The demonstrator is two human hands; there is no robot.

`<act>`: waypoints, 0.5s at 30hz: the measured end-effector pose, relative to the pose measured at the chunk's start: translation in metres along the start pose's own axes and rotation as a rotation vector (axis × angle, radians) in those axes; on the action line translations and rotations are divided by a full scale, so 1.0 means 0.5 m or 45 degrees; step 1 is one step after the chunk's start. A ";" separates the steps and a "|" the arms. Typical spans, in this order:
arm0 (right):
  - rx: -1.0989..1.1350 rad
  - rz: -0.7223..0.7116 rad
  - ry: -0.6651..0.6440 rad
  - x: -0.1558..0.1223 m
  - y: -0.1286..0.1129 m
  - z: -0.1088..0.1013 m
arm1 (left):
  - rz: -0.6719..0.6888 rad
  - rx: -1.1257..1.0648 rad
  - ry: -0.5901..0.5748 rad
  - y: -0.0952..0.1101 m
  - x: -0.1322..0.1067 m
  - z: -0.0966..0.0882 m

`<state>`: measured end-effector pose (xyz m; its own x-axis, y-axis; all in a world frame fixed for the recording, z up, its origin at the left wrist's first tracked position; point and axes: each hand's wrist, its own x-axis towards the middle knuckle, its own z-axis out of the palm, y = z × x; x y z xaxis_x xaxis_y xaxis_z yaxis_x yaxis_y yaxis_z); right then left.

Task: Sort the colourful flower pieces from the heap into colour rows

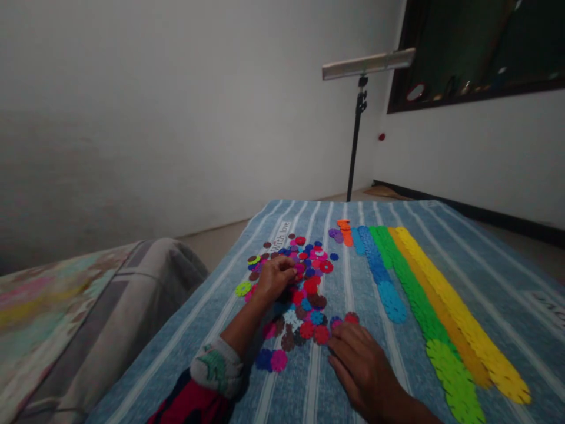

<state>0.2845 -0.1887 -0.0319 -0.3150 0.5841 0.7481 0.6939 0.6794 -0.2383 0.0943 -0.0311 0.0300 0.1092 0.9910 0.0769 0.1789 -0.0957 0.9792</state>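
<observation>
My left hand (277, 277) reaches into a loose pile of notched plastic discs (312, 285), its fingers curled and pinched together. What sits between those fingertips is hidden. Red, pink, brown, dark blue and pale blue discs surround it. Closer to me, my right hand (364, 368) lies low over the cloth with its fingers stretched out at the pile's near right edge. A red disc (352, 318) and a purple disc (336, 323) show just beyond its fingertips. On the right, overlapping discs form long rows: a yellow row (459, 300), a green row (408, 288) and a blue row (375, 259).
A blue striped cloth (247, 377) covers the table. Short orange (344, 226) and purple (335, 235) groups of discs lie at the far end. A lamp on a stand (354, 129) rises behind the table. At left is a surface draped with a grey blanket (154, 282).
</observation>
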 end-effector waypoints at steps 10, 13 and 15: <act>-0.069 -0.064 0.261 0.004 0.020 0.048 | 0.228 0.437 -0.114 -0.014 0.220 0.181; -0.075 0.027 0.430 -0.004 0.019 0.086 | 0.254 0.588 -0.107 -0.022 0.270 0.217; -0.081 0.053 0.536 -0.012 0.018 0.112 | 0.271 0.667 -0.109 -0.025 0.294 0.233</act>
<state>0.2564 -0.1612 -0.0733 -0.0036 0.3693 0.9293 0.7429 0.6230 -0.2447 0.2221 0.1051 0.0071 0.2706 0.9358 0.2258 0.6025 -0.3476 0.7185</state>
